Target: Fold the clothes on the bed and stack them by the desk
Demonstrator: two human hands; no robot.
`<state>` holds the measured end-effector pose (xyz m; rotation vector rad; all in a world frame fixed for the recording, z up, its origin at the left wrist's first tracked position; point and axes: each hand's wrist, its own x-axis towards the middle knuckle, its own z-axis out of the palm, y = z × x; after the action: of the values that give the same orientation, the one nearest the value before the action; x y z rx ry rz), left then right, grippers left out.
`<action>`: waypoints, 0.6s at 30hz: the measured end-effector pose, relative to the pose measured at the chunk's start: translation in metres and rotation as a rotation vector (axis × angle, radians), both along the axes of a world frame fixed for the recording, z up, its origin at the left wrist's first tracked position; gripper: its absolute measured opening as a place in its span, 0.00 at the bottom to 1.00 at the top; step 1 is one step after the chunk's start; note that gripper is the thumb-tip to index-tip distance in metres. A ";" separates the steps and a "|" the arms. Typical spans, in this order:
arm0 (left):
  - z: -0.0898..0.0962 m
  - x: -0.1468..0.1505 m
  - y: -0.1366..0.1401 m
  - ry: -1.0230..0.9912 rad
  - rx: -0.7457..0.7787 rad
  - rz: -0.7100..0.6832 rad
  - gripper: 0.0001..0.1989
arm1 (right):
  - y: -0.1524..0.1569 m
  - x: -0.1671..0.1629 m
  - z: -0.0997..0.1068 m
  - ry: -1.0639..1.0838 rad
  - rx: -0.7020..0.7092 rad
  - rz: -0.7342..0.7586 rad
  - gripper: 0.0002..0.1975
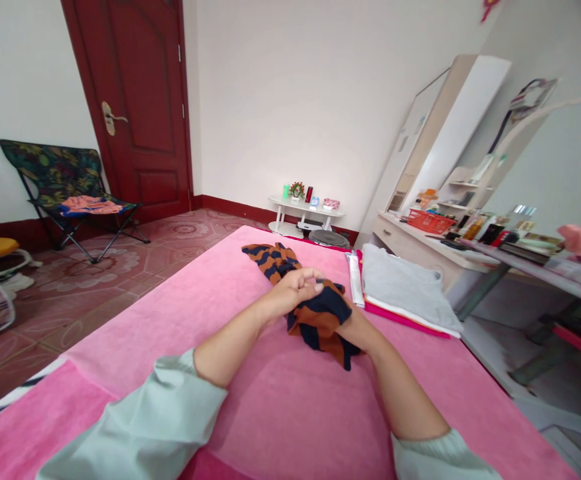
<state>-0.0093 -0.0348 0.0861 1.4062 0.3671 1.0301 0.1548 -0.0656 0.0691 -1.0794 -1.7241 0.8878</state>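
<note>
A striped cloth (315, 313), brown and dark blue, is being handled on a pink bed cover (180, 320). The cloth lies near the middle of the bed, with one end stretched away toward the far edge and the other end bunched up under the hands.

The left hand (297, 288) is curled over the top of the bunched part, and the cloth is pinched under its fingers. The right hand (353, 327) is mostly hidden behind the cloth. It is touching the cloth, but how it is gripped cannot be told.

Just beside the cloth, on the right, a stack of folded clothes (403, 287) is kept, with a grey piece on top. A white table (306, 208) with small things on it is seen by the far wall, and a folding chair (65, 187) by the red door (140, 100).

Some things could go wrong. The bunch could be let loose if the pinch is weak, and the cloth would fall open. The long end could be dragged crooked if it is pulled fast. The neat stack could be bumped by the right arm, because it is so close.
</note>
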 end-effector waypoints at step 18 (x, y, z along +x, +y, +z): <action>-0.059 0.018 -0.005 0.419 0.192 -0.306 0.22 | 0.006 0.000 0.047 1.233 0.124 -0.438 0.05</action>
<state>0.0091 -0.0402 0.0269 1.7925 0.3476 0.5274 0.1548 -0.0600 0.1157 -0.5384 -0.4802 0.8485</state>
